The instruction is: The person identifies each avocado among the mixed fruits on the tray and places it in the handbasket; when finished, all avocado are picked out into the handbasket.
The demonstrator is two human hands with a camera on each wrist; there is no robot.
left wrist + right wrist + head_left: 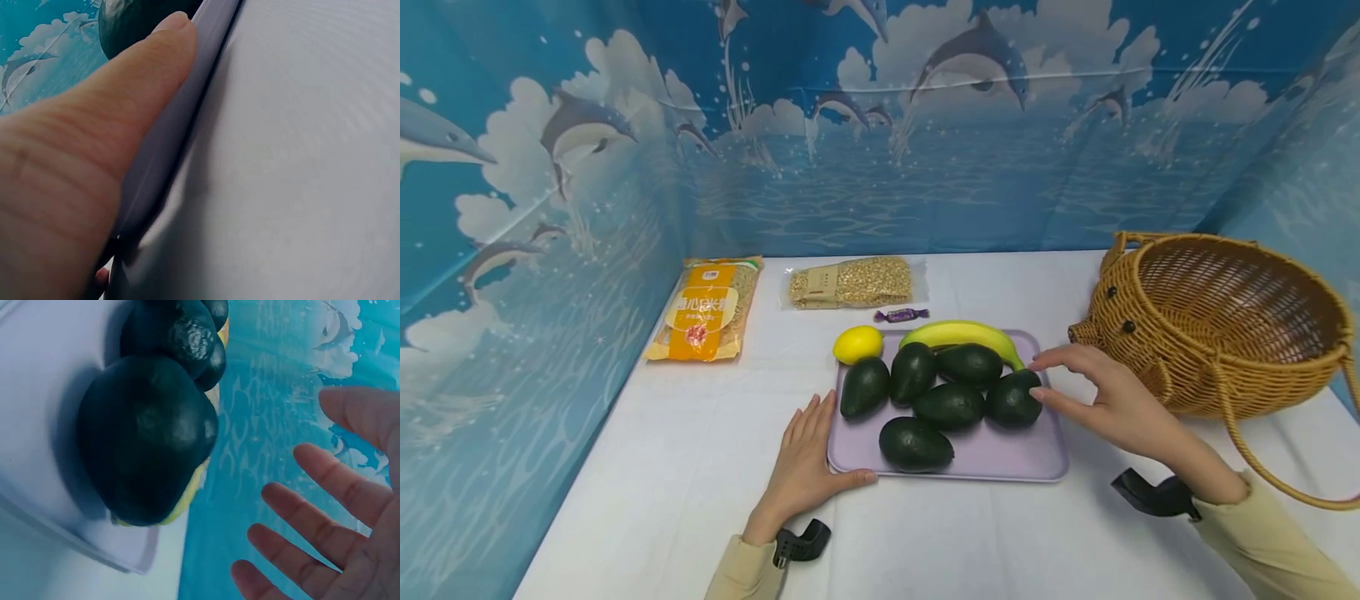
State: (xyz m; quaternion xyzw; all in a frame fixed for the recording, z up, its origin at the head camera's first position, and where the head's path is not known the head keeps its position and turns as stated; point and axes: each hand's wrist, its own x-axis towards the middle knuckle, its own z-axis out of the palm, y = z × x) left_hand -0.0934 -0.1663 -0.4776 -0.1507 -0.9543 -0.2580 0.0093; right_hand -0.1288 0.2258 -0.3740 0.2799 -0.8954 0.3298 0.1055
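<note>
A lilac tray [1007, 460] holds several dark green avocados, a yellow banana [958, 333] along its far side and a lemon [858, 344] at its far left corner. At the near left corner my left hand [805, 462] rests against the tray, fingers straight along the left side and thumb on the front rim. My right hand [1123, 408] hovers at the tray's right side, thumb and fingers spread about the rightmost avocado [1013, 400]. In the right wrist view that avocado [144, 437] stands apart from the spread fingers, and the palm holds nothing.
On the right stands a wicker basket [1232, 392] with an animal face and a long handle hanging toward the front. An orange grain bag [706, 310], a clear grain bag [857, 282] and a purple-wrapped candy [901, 316] lie behind the tray. A dolphin-print curtain [865, 192] encloses the table.
</note>
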